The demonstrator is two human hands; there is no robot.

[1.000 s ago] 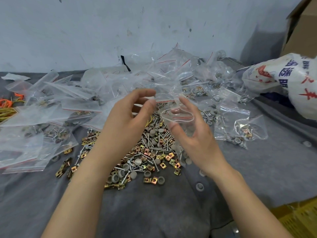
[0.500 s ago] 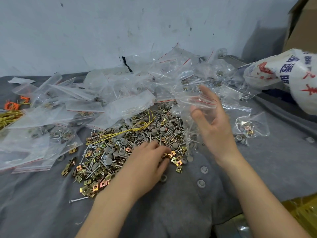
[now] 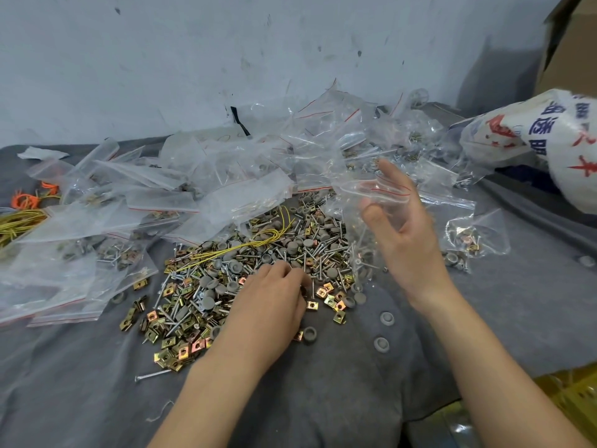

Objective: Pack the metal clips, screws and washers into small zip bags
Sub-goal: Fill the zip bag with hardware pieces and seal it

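Note:
A loose heap of brass-coloured metal clips, silver screws and grey washers point(image 3: 245, 273) lies on the grey cloth point(image 3: 323, 399). My left hand point(image 3: 274, 305) rests palm down on the heap's near edge, its fingertips curled among the parts; what they pinch is hidden. My right hand point(image 3: 403, 234) is raised to the right of the heap and holds a small clear zip bag point(image 3: 365, 185) with a red seal line between thumb and fingers. A yellow wire point(image 3: 258, 245) lies across the heap.
Many clear zip bags point(image 3: 181, 189), some filled, lie piled behind and left of the heap. One filled bag point(image 3: 475, 234) sits at the right. A printed white sack point(image 3: 549, 134) and a cardboard box point(image 3: 568, 37) stand at the far right. Orange and yellow ties point(image 3: 22, 205) lie far left.
My left hand dropped from the bag's mouth down onto the heap of parts. My right hand moved right and up, keeping the open bag alone.

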